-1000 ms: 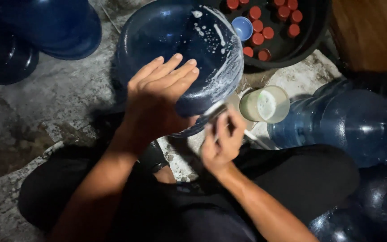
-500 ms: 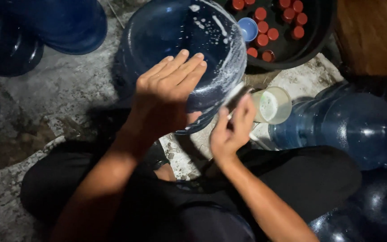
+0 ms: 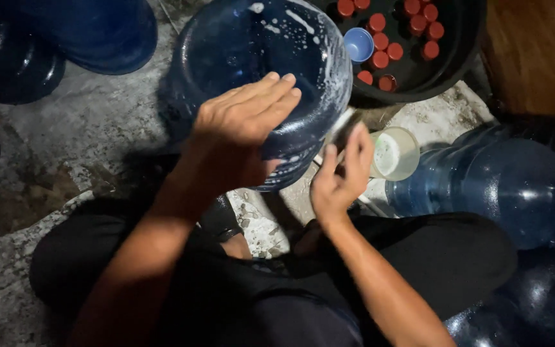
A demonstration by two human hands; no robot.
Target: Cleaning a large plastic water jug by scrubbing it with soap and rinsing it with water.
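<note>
A big blue water jug (image 3: 245,51) lies tilted on the floor in front of me, streaked with white suds. My left hand (image 3: 242,125) rests flat on its near side, fingers stretched out and holding nothing. My right hand (image 3: 335,183) is at the jug's lower right edge with its fingers pointing up. It presses a pale scrubber (image 3: 343,126) against the wet plastic; the scrubber is mostly hidden behind the fingers. My dark-clothed legs are folded below.
A pale cup (image 3: 394,154) of milky liquid stands just right of my right hand. Behind it a black basin (image 3: 419,87) holds several red caps (image 3: 393,51) and a blue cap (image 3: 358,44). More blue jugs lie at the right (image 3: 502,186) and upper left (image 3: 91,32).
My left hand has slid up and to the right over the jug's side. My right hand has risen from the jug's lower edge, its fingers now straighter.
</note>
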